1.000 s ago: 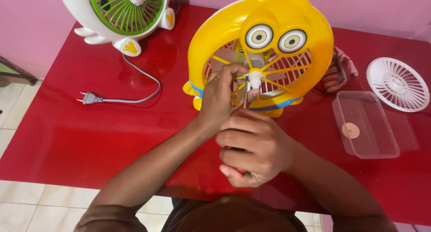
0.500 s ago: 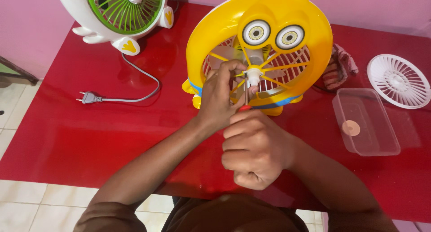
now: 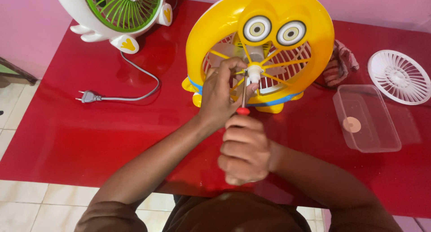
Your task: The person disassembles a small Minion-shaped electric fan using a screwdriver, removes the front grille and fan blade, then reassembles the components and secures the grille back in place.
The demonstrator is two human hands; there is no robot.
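Your right hand point(image 3: 244, 149) has dropped slightly lower and nearer your body than a second ago; left hand point(image 3: 221, 95) sits as before at the fan's hub. Little else changed.

Yellow fan point(image 3: 260, 48) stands upright on the red table point(image 3: 67, 133), front grille off, spokes and white hub point(image 3: 254, 71) exposed. Two round eyes sit above the hub on the yellow frame.

Your left hand reaches into the fan opening from the left of the hub. Its fingers point(image 3: 237, 66) are curled, thumb and forefinger pinching at the hub's left edge; exactly what they pinch is too small to tell.

Your right hand is below the hub, fingers pressed together in a fist around a screwdriver point(image 3: 244, 97). Only the red top of the handle and the thin shaft show above the fist. Shaft runs up to the hub, tip at its underside.

White grille point(image 3: 398, 76) lies flat on the table, well right of the yellow fan. Clear tray point(image 3: 366, 117) lies between the grille and your right forearm, with a small round tan disc point(image 3: 351, 124) inside. Striped cloth point(image 3: 340, 63) is bunched just right of the fan.

White-and-green fan point(image 3: 119, 12) stands to the far left of the yellow fan; its grey cord point(image 3: 143, 79) trails to a plug point(image 3: 88, 97) lying loose on the table.
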